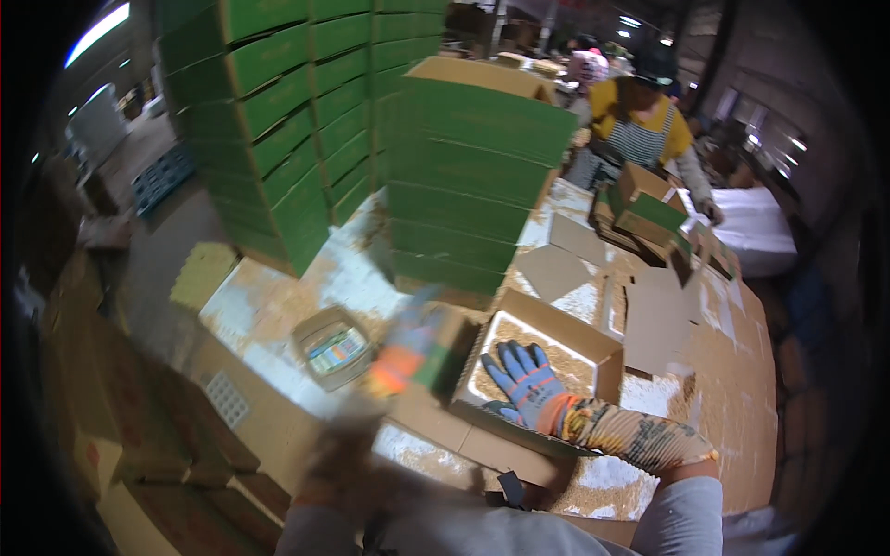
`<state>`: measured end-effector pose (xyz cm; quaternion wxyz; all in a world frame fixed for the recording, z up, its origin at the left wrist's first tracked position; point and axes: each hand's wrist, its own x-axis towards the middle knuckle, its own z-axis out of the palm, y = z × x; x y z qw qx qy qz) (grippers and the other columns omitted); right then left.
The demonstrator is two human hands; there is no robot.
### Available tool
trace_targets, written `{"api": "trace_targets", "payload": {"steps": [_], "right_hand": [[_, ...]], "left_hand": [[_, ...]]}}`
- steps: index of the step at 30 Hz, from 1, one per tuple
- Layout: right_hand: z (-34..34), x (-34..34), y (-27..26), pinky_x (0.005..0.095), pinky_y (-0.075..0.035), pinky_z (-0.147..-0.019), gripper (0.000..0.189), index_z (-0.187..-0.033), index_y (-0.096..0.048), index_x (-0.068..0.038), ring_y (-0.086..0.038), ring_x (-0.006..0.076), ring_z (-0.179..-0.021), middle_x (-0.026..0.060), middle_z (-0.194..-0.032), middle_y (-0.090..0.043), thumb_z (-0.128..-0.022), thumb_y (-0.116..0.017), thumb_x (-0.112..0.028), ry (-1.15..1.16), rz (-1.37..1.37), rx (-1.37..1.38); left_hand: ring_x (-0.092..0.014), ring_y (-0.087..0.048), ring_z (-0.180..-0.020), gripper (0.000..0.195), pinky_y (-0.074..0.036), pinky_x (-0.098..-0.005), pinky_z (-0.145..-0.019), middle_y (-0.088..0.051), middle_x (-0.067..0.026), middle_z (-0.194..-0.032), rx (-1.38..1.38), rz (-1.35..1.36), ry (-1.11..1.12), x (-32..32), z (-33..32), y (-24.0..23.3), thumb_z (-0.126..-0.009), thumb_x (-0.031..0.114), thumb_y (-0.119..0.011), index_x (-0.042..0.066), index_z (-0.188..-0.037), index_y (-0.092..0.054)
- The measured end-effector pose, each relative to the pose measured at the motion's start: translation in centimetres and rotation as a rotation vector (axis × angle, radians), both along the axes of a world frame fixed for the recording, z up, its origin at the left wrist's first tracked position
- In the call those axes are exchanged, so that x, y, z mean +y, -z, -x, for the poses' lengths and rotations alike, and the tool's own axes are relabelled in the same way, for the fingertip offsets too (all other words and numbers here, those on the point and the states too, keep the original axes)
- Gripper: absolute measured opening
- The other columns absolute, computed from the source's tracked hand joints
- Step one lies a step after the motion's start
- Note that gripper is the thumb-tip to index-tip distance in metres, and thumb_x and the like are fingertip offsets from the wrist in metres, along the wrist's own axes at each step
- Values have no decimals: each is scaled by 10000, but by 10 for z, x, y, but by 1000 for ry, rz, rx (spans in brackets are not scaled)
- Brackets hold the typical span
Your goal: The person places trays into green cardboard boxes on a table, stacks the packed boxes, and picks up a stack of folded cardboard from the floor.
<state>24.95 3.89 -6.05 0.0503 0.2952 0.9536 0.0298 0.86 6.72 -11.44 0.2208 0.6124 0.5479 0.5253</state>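
Note:
My right hand (532,389), in a blue and orange work glove with a patterned sleeve, lies flat with its fingers spread. It rests on sawdust-like material (567,358) that fills a white foam tray (596,377) inside an open cardboard box (612,368). To the left, my gloved left hand (410,340) is blurred; its grip cannot be made out. It is beside the green side (445,354) of the cardboard. Left of that hand stands a small open carton (299,340) holding printed cards or packets (338,349).
Green boxes stand in a tall stack (278,118) at the back left and a lower stack (466,187) ahead. Flat cardboard pieces (657,323) lie on the sawdust-strewn table (737,389). Across it, a person in a striped apron (643,135) is near partly folded boxes (650,208).

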Motion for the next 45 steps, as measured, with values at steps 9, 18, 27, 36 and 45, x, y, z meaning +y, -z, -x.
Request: {"api": "trace_targets", "payload": {"steps": [9, 18, 27, 36, 45], "right_hand": [[4, 8, 64, 602, -174, -1018, 650, -1389, -267, -195, -249, 395, -1300, 214, -1412, -259, -845, -437, -507, 73, 61, 43], [-134, 55, -24, 409, -389, -947, 519, -1203, -496, -51, -479, 347, -1097, 199, -1183, -508, -789, -588, -350, 433, -200, 879], [-260, 137, 99, 472, -184, -1056, 1082, -1396, -212, -69, -207, 430, -1293, 294, -1383, -242, -602, -656, -655, 1478, 40, 271], [-217, 122, 90, 458, -332, -976, 653, -1354, -313, -91, -405, 385, -1180, 229, -1308, -395, -793, -583, -288, 1011, 117, 94], [-75, -24, -48, 363, -449, -673, 254, -1013, -576, -125, -551, 265, -869, 82, -883, -551, -766, -521, -137, -45, -91, 85]], "left_hand": [[-345, -545, -1009, 437, -427, -411, -859, -587, -200, -1061, 1032, 683, -262, -39, 186, 114, -802, 315, -517, 24, -1128, -525], [-325, -588, -836, 446, -455, -412, -754, -613, -156, -977, 1295, 405, -576, -39, 262, 229, -787, 351, -598, 47, -1108, -536], [-361, -535, -1003, 445, -414, -398, -875, -567, -210, -1099, 553, 748, -499, -39, 245, 108, -849, 382, -512, 38, -1128, -556], [-355, -417, -1183, 523, -315, -401, -1021, -462, -208, -1242, 808, 32, 538, -31, -93, -89, -766, 185, -608, 57, -1252, -462], [-199, -518, -1069, 489, -386, -331, -935, -525, -87, -1193, -749, 87, 250, -24, -4, -31, -931, 416, -408, 79, -1284, -432]]}}
